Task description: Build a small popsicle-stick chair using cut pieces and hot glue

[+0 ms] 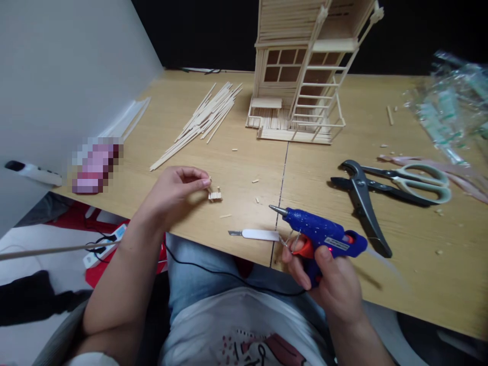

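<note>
Thumb and forefinger of my left hand (pixel 179 185) pinch a tiny wooden stick piece (pixel 215 195) that looks like a small chair or bench, its slatted part just above or on the table. My right hand (pixel 328 279) is wrapped round the grip of a blue hot glue gun (pixel 320 226), fingers at its orange trigger. The metal nozzle points left and a small red light glows on the body. Below the nozzle lies a white craft knife (pixel 259 234) with its blade to the left. Short stick offcuts (pixel 255 181) are scattered between the hands.
A wooden stick model house (pixel 297 91) with a ladder stands at the back. Left of it lies a pile of thin sticks (pixel 209 117). Pliers (pixel 362 203) and scissors (pixel 419 183) lie at right, near clear plastic wrappers (pixel 450 107). A black cord (pixel 229 277) crosses my lap.
</note>
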A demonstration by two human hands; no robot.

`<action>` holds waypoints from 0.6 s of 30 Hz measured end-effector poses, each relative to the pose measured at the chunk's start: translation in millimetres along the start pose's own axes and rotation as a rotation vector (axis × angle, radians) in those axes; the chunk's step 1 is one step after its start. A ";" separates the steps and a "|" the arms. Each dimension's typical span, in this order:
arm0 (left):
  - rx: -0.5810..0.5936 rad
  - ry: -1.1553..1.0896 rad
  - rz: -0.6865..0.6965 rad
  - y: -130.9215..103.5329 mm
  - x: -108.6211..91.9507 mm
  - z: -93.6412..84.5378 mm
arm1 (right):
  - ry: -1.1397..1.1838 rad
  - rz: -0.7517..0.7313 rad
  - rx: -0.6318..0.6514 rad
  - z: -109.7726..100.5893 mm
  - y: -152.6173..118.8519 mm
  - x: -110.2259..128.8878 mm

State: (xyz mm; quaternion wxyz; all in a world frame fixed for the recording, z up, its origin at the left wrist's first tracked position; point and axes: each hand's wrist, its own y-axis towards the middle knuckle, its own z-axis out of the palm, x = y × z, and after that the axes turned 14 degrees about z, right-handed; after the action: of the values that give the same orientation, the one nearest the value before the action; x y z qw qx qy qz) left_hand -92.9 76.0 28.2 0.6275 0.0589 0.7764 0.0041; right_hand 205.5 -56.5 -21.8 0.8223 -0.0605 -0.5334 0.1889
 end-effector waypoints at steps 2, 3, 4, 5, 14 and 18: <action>0.018 0.021 0.000 0.8 1.0 -1.9 | 0.002 -0.004 0.005 0.6 0.1 0.1; 0.022 0.035 0.002 1.3 1.6 -2.9 | 0.002 -0.008 0.009 1.1 0.1 0.1; 0.027 0.052 0.007 1.8 2.2 -3.8 | 0.003 -0.013 0.012 1.6 0.1 0.2; 0.033 0.069 0.014 2.4 2.9 -4.6 | 0.006 -0.018 0.015 2.2 0.1 0.4; 0.091 0.113 0.022 4.6 -0.3 -5.7 | -0.008 -0.026 0.034 2.3 0.3 0.0; 0.100 0.152 0.053 4.7 -4.4 -4.8 | -0.015 -0.026 0.035 1.8 0.5 0.1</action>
State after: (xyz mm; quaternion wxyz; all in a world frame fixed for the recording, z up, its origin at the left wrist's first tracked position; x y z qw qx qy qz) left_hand -96.2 80.6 33.9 0.5629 0.1102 0.8191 -0.0140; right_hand 203.8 -56.1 -21.2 0.8217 -0.0379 -0.5368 0.1878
